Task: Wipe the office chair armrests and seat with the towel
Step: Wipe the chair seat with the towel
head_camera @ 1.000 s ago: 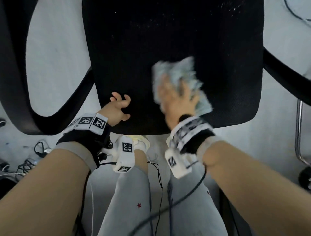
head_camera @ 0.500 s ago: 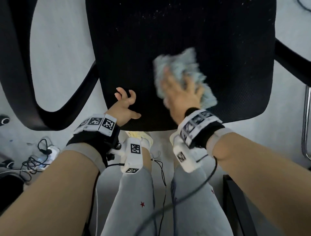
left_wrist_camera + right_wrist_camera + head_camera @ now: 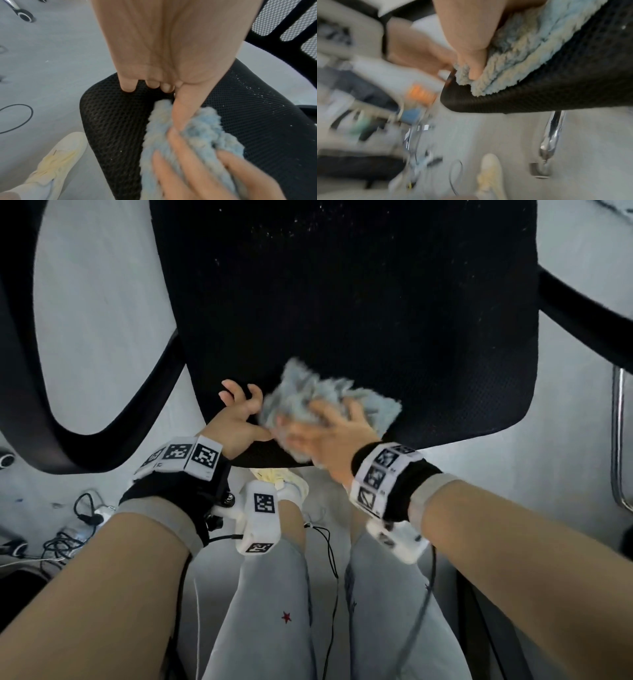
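Presently, the towel (image 3: 329, 405), a fluffy pale-blue cloth, is pressed onto the black mesh seat (image 3: 342, 302) near its front edge by the right hand (image 3: 337, 436). The fingers (image 3: 354, 414) of that hand are spread flat over the cloth, and in the right wrist view the thumb (image 3: 472, 60) is seen pressed into the pile at the very edge of the seat, where the folded layers of the towel (image 3: 513, 60) are bunched. That view is heavily blurred.

The left hand (image 3: 236, 419) is placed at the front left corner of the seat, just beside the towel. Its fingers (image 3: 127, 84) are curled down toward the mesh, and its thumb is laid against the towel (image 3: 197, 135). Whether the seat edge is actually gripped cannot be told.

White specks are scattered over the far part of the seat (image 3: 248, 108). The left armrest (image 3: 20, 371) and the right armrest (image 3: 582, 313) are seen as black loops at either side, well apart from the towel. A pale yellow shoe (image 3: 60, 155) is visible on the grey floor (image 3: 42, 60) below the seat.
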